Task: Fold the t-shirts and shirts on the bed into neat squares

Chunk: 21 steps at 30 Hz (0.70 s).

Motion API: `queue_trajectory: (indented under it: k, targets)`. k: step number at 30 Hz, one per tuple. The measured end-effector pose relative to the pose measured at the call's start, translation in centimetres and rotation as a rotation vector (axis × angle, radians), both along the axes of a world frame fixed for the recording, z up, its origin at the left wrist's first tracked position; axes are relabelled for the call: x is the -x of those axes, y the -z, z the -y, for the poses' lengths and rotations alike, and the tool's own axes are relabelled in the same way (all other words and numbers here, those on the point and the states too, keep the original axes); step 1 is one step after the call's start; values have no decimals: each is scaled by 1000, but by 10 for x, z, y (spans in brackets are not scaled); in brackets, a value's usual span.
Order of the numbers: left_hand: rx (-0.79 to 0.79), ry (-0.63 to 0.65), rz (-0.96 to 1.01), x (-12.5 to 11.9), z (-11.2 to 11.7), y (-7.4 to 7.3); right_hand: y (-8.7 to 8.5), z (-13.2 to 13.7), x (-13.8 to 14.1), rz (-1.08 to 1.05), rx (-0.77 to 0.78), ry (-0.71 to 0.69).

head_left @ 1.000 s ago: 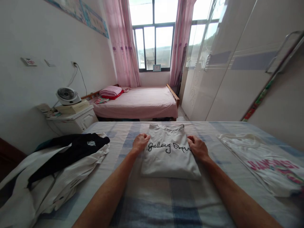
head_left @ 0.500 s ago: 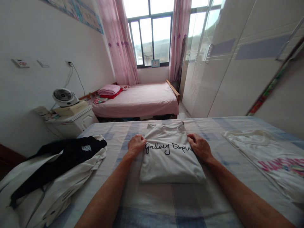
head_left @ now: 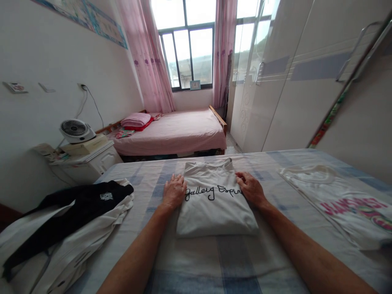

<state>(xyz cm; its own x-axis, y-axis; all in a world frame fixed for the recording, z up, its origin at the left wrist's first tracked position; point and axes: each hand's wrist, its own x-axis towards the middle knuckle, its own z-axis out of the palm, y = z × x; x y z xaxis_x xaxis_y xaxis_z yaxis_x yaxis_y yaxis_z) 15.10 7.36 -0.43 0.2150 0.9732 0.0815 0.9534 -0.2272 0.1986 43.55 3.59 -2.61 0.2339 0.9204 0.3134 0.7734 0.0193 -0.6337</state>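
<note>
A white T-shirt (head_left: 216,216), folded into a neat rectangle, lies in front of me with its collar at the far end. Dark cursive lettering runs across its chest. Along its left edge rests my left hand (head_left: 175,191), palm down with the fingers stretched out. My right hand (head_left: 251,188) lies against the opposite edge, its fingers slightly bent and apart, touching the fabric near the end of the lettering. Both hands are open, and the right thumb is hard to make out.
On the left of the checked bedsheet (head_left: 196,265) is a heap of black and white clothing (head_left: 76,208). A white shirt with pink print (head_left: 339,200) lies spread at the right. Beyond stand a pink bed (head_left: 183,130), a cabinet with a fan (head_left: 76,130), and a tall wardrobe (head_left: 281,106).
My left hand has loosened from the T-shirt's edge and flattened, fingers extended. My right hand stays at the right edge. The view has shifted slightly, and the T-shirt remains folded.
</note>
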Motion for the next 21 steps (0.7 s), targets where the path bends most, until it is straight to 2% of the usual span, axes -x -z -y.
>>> queue_trajectory:
  k: [2,4,6,7,10,13,16,18,21]
  targets:
    - [-22,48,53,-15,16,-11,1,-1,-1,-19,-16,0]
    - [-58,254,109,-32,38,-18,3,-1,-2,-33,-41,-7]
    - [-58,433,115,-40,57,-15,5,0,-5,-34,-53,-18]
    - [-41,449,101,-39,64,-12,4,1,-6,-31,-50,-24]
    - [45,308,56,-25,73,0,-5,5,-7,-29,3,-14]
    - [41,183,20,-16,73,-5,-26,11,6,-19,22,23]
    - [-88,245,43,-26,74,-14,-43,22,36,77,-28,-51]
    - [-113,322,57,-32,77,-11,-42,34,58,213,10,-148]
    - [-35,240,28,-27,78,4,-26,53,74,421,188,-219]
